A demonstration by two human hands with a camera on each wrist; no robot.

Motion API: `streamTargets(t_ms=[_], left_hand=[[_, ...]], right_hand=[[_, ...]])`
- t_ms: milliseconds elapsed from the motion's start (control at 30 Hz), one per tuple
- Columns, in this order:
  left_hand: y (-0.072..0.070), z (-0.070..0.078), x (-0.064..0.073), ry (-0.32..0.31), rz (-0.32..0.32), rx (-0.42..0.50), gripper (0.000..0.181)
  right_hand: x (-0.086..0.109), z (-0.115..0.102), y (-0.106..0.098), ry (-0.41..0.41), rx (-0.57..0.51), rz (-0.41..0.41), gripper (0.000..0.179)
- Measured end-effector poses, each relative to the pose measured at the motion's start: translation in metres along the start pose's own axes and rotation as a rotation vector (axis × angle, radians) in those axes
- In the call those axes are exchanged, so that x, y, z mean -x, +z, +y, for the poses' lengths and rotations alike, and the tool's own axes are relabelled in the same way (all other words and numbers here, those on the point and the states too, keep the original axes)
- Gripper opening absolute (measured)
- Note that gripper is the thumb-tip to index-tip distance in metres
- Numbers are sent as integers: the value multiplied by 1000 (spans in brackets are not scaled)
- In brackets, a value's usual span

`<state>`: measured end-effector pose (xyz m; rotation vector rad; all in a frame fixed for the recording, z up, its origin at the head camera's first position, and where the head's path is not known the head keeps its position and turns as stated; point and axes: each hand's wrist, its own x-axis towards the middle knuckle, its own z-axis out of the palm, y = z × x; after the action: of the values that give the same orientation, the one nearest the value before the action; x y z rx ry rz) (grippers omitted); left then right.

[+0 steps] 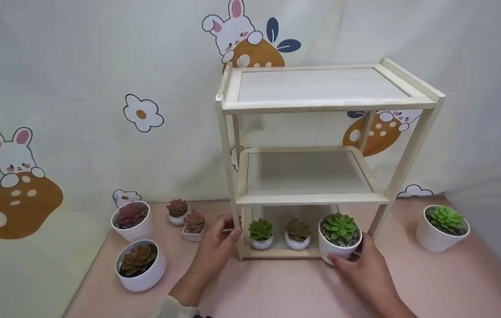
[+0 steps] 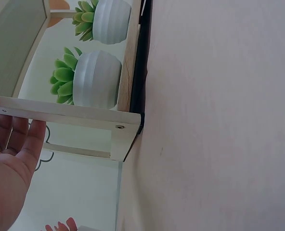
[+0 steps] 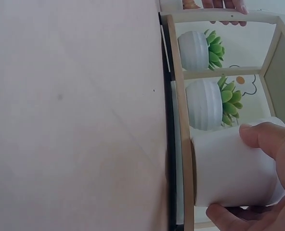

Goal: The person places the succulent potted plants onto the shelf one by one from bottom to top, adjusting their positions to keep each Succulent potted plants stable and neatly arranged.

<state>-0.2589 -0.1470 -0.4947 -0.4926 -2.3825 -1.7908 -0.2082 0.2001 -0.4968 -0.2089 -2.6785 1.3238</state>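
Note:
A pale wooden three-tier shelf [image 1: 303, 198] stands on the pink surface. My left hand [image 1: 216, 247] holds its front left post, the fingers [image 2: 18, 132] along one side and the thumb at the other. In my right hand [image 1: 367, 269] is a large white pot with a green succulent [image 1: 339, 229], gripped between thumb and fingers; in the right wrist view the pot's base overlaps the bottom tier's front rail [image 3: 181, 120]. On that tier, to its left, sit a small potted green succulent [image 1: 260, 232] and a small potted brownish succulent [image 1: 297, 232].
At the left stand a large potted red succulent [image 1: 138, 223], a large potted orange-brown one [image 1: 141, 269], and two small reddish ones [image 1: 177, 211], one in a squarish pot [image 1: 193, 234]. Another large potted green succulent [image 1: 442, 238] stands far right. A printed cloth [image 1: 78, 88] hangs behind.

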Motion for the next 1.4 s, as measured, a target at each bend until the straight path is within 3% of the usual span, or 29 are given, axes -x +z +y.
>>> streamTargets(t_ms=[533, 867, 1133, 1400], left_hand=[[1, 2, 3, -24, -6, -19, 42], [0, 1, 2, -14, -3, -17, 40], [0, 0, 2, -15, -6, -1, 40], [0, 0, 1, 5, -6, 21, 35]], right_hand=[[-9, 2, 6, 5, 13, -6, 90], [-8, 2, 7, -24, 30, -2, 70], [-14, 5, 5, 9, 68, -34, 61], [-18, 6, 5, 40, 42, -36, 32]])
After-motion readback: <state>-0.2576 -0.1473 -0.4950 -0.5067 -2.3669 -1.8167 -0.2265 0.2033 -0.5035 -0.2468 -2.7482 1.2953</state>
